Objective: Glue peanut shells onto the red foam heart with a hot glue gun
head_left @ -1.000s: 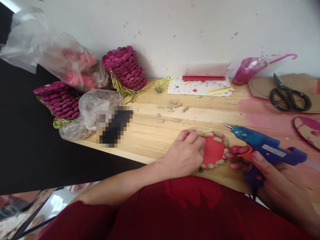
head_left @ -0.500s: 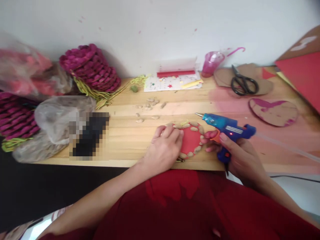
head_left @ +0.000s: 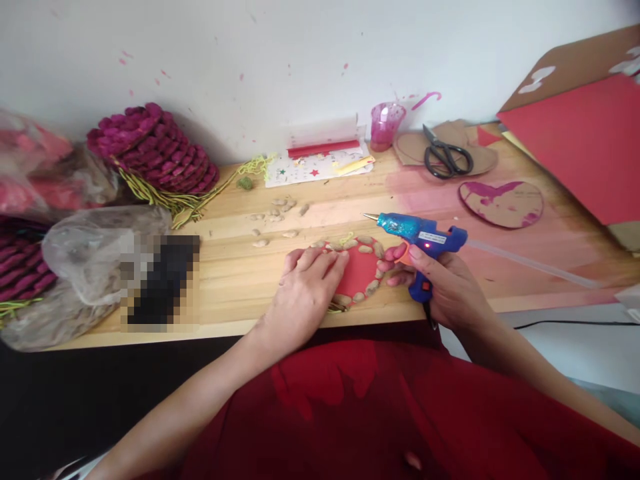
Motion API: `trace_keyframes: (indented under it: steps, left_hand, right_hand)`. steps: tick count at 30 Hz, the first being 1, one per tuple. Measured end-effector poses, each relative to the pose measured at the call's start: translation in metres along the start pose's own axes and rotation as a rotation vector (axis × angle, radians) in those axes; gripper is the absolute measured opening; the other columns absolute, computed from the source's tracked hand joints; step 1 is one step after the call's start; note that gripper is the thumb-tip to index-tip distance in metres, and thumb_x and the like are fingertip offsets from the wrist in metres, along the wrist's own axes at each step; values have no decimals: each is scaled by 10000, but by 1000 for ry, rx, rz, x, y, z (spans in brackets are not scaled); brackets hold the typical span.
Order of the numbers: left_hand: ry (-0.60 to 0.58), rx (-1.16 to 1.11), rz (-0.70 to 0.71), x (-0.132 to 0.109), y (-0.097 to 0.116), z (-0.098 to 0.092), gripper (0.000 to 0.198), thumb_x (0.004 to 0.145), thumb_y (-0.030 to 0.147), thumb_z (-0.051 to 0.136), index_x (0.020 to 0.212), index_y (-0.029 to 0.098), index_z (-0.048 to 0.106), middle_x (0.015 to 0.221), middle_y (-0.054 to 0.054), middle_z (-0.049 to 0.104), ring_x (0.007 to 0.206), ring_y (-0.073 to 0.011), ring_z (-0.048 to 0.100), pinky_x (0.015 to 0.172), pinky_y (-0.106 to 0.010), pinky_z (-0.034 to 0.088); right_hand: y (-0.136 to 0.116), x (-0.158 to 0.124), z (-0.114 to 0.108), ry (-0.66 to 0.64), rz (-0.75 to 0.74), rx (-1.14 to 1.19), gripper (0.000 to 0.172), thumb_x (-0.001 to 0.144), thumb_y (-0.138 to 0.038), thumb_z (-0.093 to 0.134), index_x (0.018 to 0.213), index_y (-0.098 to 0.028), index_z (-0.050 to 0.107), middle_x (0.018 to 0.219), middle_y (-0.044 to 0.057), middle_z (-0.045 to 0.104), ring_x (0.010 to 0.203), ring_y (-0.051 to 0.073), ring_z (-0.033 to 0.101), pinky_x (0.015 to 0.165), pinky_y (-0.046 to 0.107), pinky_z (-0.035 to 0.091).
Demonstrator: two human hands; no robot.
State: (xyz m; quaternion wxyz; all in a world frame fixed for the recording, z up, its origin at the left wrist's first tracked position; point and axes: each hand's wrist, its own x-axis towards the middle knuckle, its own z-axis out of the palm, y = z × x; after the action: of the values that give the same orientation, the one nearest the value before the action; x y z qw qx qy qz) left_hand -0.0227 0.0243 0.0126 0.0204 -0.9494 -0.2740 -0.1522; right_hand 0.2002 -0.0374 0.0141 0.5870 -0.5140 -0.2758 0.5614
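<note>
The red card (head_left: 357, 270) lies partly under the fingers of the left hand (head_left: 306, 292), the nearer hand; they rest close together, pinching or not I cannot tell. Rightward, the right hand (head_left: 450, 287) wraps its fingers around the glue gun (head_left: 400, 228), long axis pointing left.

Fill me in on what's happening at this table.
A person's left hand rests over the left side of a red piece, with peanuts along much of its visible edge. The right hand grips a blue glue gun, its light glowing red and its nozzle pointing left. Loose peanuts lie on the wooden table beyond the left hand. Farther back, scissors rest on cardboard.
</note>
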Motion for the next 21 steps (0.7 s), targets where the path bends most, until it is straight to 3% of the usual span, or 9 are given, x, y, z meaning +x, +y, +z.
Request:
trace_keyframes:
  steps: [6,9,12,16,17,19,21]
  left_hand:
    - [38,-33,-45,-8,-1,-10,403,999,127,472,1392,134,560,1381,-135,616,1242,-257,519,1025,-422,381]
    - [94,-17,-125,-9,-14,-16,363,1006,157,492,1346,205,609,1234,-84,695,1139,-211,565,977,-394,384]
    - [158,0,-258,-13,-36,-22,217,1016,278,538,1110,243,731,939,-34,740,998,-189,594,914,-381,375]
    - [184,42,-405,-26,-73,-28,322,978,394,605,749,209,735,787,-37,723,928,-213,599,896,-404,372]
    - [183,66,-453,-28,-82,-29,302,971,377,613,757,210,744,802,-46,724,930,-228,596,886,-413,378]
    - [186,113,-533,-31,-100,-29,186,960,265,603,955,242,788,993,-76,734,1005,-264,585,873,-428,391]
    - [158,113,-592,-28,-115,-27,297,934,183,587,1163,271,755,1122,-97,712,1055,-284,575,881,-442,403]
  right_hand:
    - [5,3,-6,62,17,-13,265,717,-436,864,829,-206,795,776,32,775,686,173,750,595,202,617]
    - [5,6,-3,111,13,-33,280,650,-422,904,799,-216,788,829,49,782,745,211,762,602,222,636]
    - [2,6,1,166,33,-33,347,529,-430,953,751,-225,781,815,55,772,796,254,766,579,235,649]
    - [1,5,1,164,48,-46,345,513,-437,954,716,-224,775,842,71,770,826,279,765,596,259,662]
    - [3,6,-1,150,38,-42,326,549,-434,941,745,-228,780,877,70,772,828,274,764,606,266,665]
    - [7,7,-6,117,19,-40,287,625,-420,910,808,-234,789,936,68,773,829,261,763,620,269,665]
    - [10,7,-10,97,6,-43,259,673,-411,887,832,-230,790,959,69,770,832,252,762,634,267,663]
